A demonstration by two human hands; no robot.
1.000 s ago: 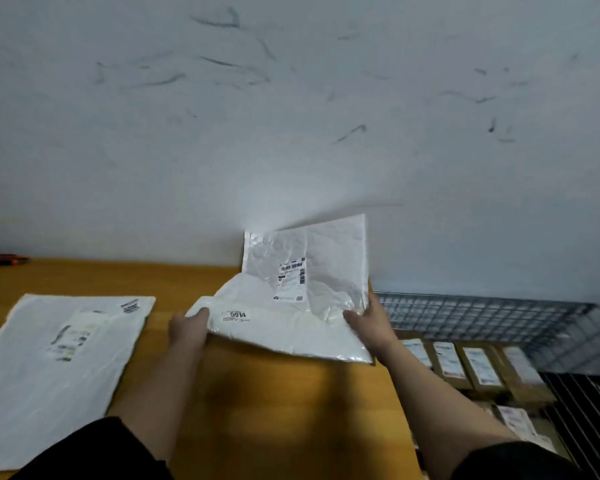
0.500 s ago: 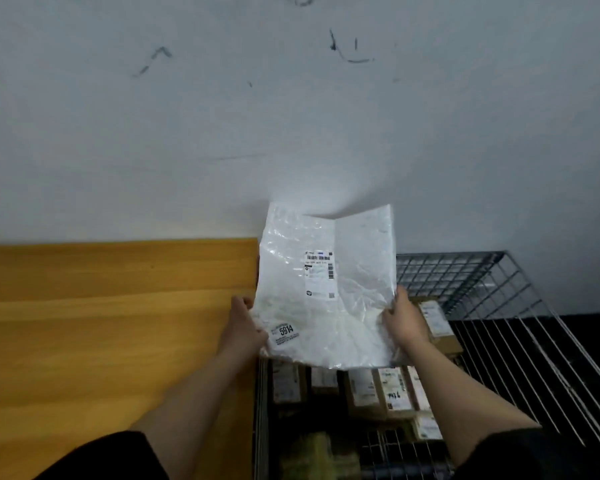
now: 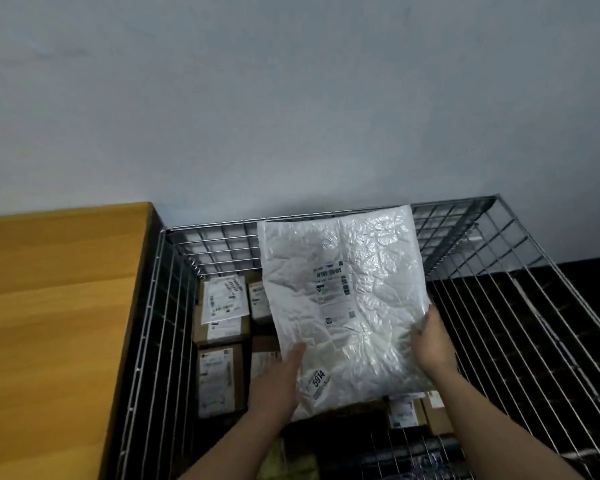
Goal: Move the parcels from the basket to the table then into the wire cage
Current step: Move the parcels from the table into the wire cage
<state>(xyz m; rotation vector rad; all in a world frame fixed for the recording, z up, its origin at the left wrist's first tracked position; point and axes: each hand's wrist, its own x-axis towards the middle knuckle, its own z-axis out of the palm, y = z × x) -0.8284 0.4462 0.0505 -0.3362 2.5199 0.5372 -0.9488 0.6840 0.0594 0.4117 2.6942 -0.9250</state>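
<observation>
- The crinkled white plastic mailer bag [image 3: 343, 306], with a printed shipping label on its face and a small sticker reading 5914 near its lower corner, was in the air over the open top of the wire cage, tilted with its far edge up towards the wall.
- My left hand [image 3: 278, 382] lay with fairly straight fingers against the bag's lower left edge, supporting it from the side; I judged this kept the limp plastic from folding over.
- My right hand [image 3: 430, 341] gripped the lower right edge, fingers curled round it, taking most of the hold.
- I held it by its two near corners, I think, so the flat bag stayed spread and could be lowered level.
- Below it, the silver wire-mesh cage [image 3: 174, 306] already held brown cardboard boxes [image 3: 219, 379] with white labels, packed on its floor, so the bag would have to land on top of them.
- The orange-brown wooden table [image 3: 56, 306] stood just beside the cage's left wall.
- The basket was not in view.
</observation>
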